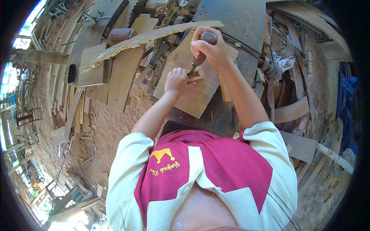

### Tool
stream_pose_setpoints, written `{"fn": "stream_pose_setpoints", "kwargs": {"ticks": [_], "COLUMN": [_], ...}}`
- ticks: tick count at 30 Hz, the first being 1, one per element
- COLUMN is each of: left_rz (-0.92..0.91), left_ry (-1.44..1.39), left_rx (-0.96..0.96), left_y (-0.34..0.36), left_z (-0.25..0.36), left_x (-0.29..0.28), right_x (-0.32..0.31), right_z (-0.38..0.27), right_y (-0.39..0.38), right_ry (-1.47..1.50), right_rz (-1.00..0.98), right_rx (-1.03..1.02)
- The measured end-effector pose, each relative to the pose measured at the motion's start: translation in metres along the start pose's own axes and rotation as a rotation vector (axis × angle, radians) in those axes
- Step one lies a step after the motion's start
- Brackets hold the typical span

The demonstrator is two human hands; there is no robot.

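My right hand (215, 51) is wrapped round the dark wooden handle of a chisel (199, 60), held upright with its blade pointing down. The blade meets a small wooden block (197, 74) that has a hollow in it; how deep the tip sits I cannot tell. Against the left end of this block my left hand (177, 81) is closed, its fingers partly hiding that end. Under both lies a wide pale board (194, 101), set on a dark work surface (220, 112) in front of my body.
A long rough-edged wood strip (150, 37) crosses behind my hands. At left, planks (125, 77) and a squared block (92, 75) lie near a dark brush-like object (71, 73). A dark metal machine table (235, 23) and a shaft (268, 66) stand at far right, among offcuts and sawdust.
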State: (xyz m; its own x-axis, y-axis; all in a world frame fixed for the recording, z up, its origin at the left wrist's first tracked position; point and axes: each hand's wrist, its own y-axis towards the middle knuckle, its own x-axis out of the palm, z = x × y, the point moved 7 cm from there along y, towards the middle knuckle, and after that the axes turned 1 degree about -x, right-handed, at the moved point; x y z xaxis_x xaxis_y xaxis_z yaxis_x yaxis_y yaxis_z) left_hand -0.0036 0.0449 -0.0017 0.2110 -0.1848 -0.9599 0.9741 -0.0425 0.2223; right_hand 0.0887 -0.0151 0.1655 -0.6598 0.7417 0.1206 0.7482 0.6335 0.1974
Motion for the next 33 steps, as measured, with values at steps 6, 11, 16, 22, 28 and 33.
{"fn": "stream_pose_setpoints", "kwargs": {"ticks": [6,11,16,22,28,33], "left_rz": [-0.048,-0.062,-0.045,-0.075,-0.092,-0.065], "left_ry": [-0.046,-0.051,-0.083,-0.05,-0.043,0.016], "left_rx": [-0.04,-0.061,-0.07,-0.069,-0.072,-0.066], "left_y": [0.002,0.004,0.004,0.001,0.003,0.001], "left_z": [-0.003,-0.001,-0.001,-0.006,-0.004,0.0], "left_x": [0.001,-0.001,-0.004,-0.001,-0.004,-0.001], "right_x": [0.004,0.005,0.006,0.009,0.016,0.018], "right_z": [0.001,-0.002,-0.002,-0.002,-0.014,-0.016], "right_y": [0.006,0.005,0.0,-0.006,-0.012,-0.023], "right_ry": [0.072,0.053,0.041,0.051,-0.031,-0.145], "right_rz": [-0.095,-0.181,-0.23,-0.285,-0.333,-0.223], "right_rx": [-0.008,-0.013,-0.01,0.0,-0.134,-0.186]}}
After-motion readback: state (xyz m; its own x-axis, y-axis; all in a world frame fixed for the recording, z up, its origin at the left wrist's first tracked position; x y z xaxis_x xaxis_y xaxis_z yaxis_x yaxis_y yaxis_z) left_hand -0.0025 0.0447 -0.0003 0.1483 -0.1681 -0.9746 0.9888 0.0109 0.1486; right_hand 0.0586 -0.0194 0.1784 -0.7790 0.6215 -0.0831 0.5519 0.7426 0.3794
